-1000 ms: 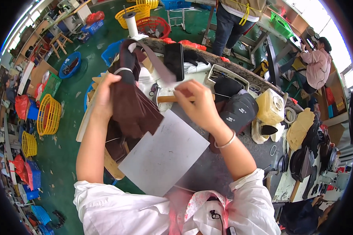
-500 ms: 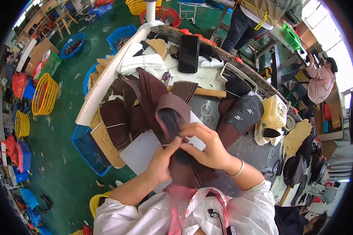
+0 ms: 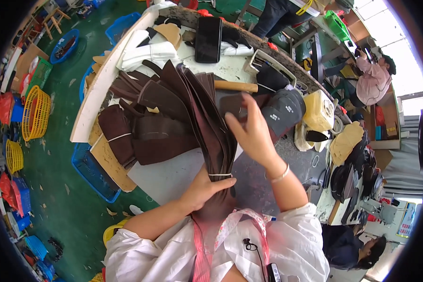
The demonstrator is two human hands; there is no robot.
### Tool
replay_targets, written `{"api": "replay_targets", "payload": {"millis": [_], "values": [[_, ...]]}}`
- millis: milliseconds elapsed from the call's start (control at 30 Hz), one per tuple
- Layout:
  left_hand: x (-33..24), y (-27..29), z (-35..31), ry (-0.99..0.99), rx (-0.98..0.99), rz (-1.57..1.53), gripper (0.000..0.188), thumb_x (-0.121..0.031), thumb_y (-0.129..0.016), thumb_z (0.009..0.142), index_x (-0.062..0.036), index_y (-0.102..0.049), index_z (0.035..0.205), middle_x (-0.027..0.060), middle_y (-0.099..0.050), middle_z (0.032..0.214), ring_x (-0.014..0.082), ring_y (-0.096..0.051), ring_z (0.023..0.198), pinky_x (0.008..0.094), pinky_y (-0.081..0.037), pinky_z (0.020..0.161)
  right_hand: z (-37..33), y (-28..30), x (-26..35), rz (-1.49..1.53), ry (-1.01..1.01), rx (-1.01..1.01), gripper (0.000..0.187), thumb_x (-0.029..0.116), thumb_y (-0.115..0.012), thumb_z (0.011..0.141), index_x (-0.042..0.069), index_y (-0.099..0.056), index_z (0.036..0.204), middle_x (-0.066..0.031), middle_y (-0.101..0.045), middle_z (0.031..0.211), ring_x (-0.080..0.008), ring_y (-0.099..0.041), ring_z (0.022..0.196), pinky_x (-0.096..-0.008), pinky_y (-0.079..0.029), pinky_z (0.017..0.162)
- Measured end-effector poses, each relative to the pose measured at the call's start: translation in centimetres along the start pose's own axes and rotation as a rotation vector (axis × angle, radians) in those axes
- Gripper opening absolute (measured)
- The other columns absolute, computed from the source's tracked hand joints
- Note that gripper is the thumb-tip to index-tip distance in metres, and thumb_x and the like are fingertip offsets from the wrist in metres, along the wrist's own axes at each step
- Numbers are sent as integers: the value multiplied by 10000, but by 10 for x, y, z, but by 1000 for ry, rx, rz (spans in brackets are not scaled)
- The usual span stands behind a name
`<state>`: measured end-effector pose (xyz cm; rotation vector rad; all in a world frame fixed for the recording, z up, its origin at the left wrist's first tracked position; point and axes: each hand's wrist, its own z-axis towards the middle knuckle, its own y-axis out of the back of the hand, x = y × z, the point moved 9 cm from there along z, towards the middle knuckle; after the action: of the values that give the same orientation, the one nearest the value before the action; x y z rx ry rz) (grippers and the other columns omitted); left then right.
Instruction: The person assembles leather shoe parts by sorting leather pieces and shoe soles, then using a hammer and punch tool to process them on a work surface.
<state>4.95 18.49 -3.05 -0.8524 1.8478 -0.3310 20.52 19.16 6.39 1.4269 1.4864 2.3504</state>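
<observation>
Brown bundle point(image 3: 217, 145), right hand point(image 3: 257, 140) now off band point(image 3: 219, 175)

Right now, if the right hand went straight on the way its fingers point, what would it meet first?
Probably the wooden handle just ahead of the right hand; depth is unclear, so it might pass above.

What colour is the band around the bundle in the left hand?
White; the band around the dark brown bundle shows best in the head view.

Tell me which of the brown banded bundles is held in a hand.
The fanned bundle, gripped in the left hand; the banded bundle farthest left lies unheld.
</observation>
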Motion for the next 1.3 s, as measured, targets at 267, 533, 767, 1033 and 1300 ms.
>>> {"api": "replay_targets", "payload": {"millis": [267, 533, 767, 1033, 1300], "values": [[11, -1, 17, 264, 134, -444, 427, -304, -496, 959, -6, -462, 1263, 168, -602, 1167, 273, -625, 992, 396, -511, 862, 11, -29, 18, 19, 154, 90, 740, 224, -643, 870, 1, -177, 1401, -295, -551, 1179, -395, -588, 1009, -400, -485, 836], [8, 1, 27, 145, 217, -423, 414, -153, -604, 899, -16, -459, 1262, 115, -594, 1110, 285, -605, 1041, 410, -500, 906, -36, -41, -30, 389, -272, 285, 581, 209, -668, 870, -14, -372, 1318, -169, -559, 1136, -221, -569, 999, -330, -478, 863], [4, 3, 25, 203, 220, -535, 496, -284, -631, 895, -32, -449, 1282, 95, -571, 1172, 277, -606, 1037, 376, -518, 878, -69, -42, -54, 685, -591, 279, 427, 185, -704, 851, -50, -529, 1162, -9, -578, 944, -66, -536, 869, -223, -466, 706], [8, 10, 21, 203, 120, -475, 425, -216, -620, 901, 6, -493, 1241, 104, -613, 1129, 232, -628, 1002, 354, -516, 865, -90, -48, -62, 1095, -717, 172, 307, 85, -676, 857, -34, -552, 1112, -14, -598, 909, -73, -564, 807, -204, -461, 708], [4, 13, 19, 136, 12, -364, 360, -70, -612, 870, 36, -517, 1201, 115, -617, 1115, 201, -618, 992, 327, -483, 894, -101, -45, -70, 1202, -703, 47, 252, 30, -664, 834, -18, -547, 1052, -12, -582, 900, -68, -551, 771, -213, -487, 712]]}}
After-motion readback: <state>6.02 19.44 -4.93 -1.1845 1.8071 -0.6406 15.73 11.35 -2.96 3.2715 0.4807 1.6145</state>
